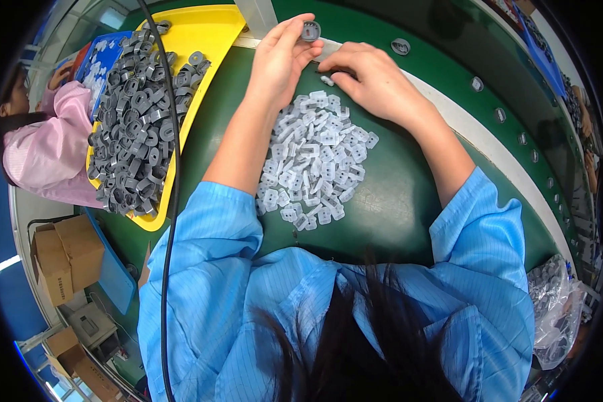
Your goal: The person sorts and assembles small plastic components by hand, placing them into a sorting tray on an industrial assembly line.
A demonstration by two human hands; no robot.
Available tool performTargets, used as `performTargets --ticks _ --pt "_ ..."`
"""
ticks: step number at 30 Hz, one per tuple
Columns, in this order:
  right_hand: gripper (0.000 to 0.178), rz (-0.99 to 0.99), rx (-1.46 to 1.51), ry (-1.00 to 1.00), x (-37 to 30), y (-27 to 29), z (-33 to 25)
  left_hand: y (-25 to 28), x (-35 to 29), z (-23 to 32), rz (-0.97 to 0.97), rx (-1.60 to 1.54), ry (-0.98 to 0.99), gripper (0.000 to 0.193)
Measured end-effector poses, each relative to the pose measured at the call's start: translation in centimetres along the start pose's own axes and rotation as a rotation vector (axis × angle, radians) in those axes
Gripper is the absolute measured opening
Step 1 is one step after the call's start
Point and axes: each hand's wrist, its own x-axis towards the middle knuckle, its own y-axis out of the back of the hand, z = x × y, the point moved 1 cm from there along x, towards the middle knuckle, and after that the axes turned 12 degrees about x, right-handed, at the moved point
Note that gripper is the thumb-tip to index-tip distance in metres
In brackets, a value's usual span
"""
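- At the green table point(395, 208), our left hand point(280, 59) pinches a grey housing point(311, 31), fingers closed to its width
- Beside it, our right hand point(376, 79) curls at a small pale piece point(327, 80); whether gripping, we cannot tell
- Below, clear pieces point(325, 153) lie heaped

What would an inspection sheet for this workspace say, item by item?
Surface: green table, glossy.
Job's things: translucent pieces piled on the table; grey parts heaped in a yellow tray; a single grey part raised.
Clutter: cardboard boxes at left, plastic bag at right.
Grips: left grip closed on that single part; right grip beside a small pale piece, contact unclear.
Cables: black cable crossing in front of the tray.
Surroundings: pink-sleeved co-worker; green belt carrying spaced parts.
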Motion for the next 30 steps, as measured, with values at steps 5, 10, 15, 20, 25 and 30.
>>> performTargets --ticks 5,10,15,20,25,30 --pt "0.018 0.170 0.011 -0.323 0.1 1.3 -1.2 -0.4 1.3 0.1 0.035 -0.043 -0.045 0.035" --pt "0.019 0.157 -0.003 -0.013 -0.2 -0.5 -0.4 0.3 -0.1 2.1 0.032 -0.041 0.001 0.035" --pt "0.020 0.026 0.089 -0.102 0.5 -0.4 0.4 1.5 -1.9 2.4 -0.044 0.029 0.108 0.035" --pt "0.022 0.003 0.084 -0.224 1.2 -0.1 0.1 1.3 -2.2 2.3 -0.094 0.004 0.114 0.037" --pt "0.019 0.286 0.592 -0.234 1.2 1.5 1.4 0.6 -2.5 2.1 -0.128 -0.043 0.157 0.035" --pt "0.022 0.369 0.402 -0.140 1.1 1.2 -0.1 -0.1 -2.8 1.8 -0.223 -0.094 0.148 0.037"
